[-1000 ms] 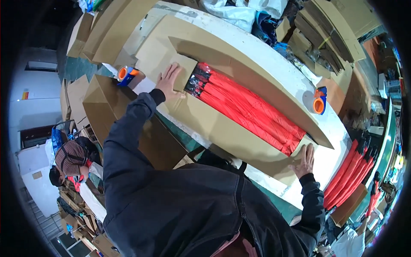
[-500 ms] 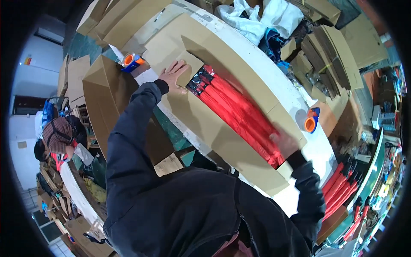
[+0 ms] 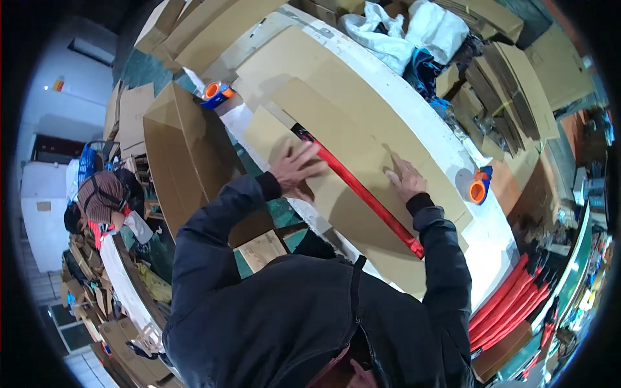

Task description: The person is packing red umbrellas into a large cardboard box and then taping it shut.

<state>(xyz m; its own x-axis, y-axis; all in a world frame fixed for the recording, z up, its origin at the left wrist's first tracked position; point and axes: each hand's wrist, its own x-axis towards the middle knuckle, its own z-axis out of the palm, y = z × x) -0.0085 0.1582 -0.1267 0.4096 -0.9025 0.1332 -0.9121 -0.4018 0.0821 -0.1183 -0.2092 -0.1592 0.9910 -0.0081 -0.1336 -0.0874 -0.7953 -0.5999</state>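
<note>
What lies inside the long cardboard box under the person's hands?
A strip of red items shows in the gap between the flaps of the cardboard box. The rest is covered by flaps and both hands.

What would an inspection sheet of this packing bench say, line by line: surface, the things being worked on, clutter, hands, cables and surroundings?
Surface: long white workbench, mostly covered by cardboard.
Job's things: long flat brown cardboard box with its flaps folded nearly shut; a strip of long red tools shows in the gap.
Clutter: orange-and-blue tape dispenser at the left end, a second orange tape dispenser at the right, white plastic bags behind.
Hands: left hand and right hand both flat and open on the flaps.
Cables: nothing seen.
Surroundings: stacked flat cardboard, more red tools at lower right, another person in a cap at the left.
</note>
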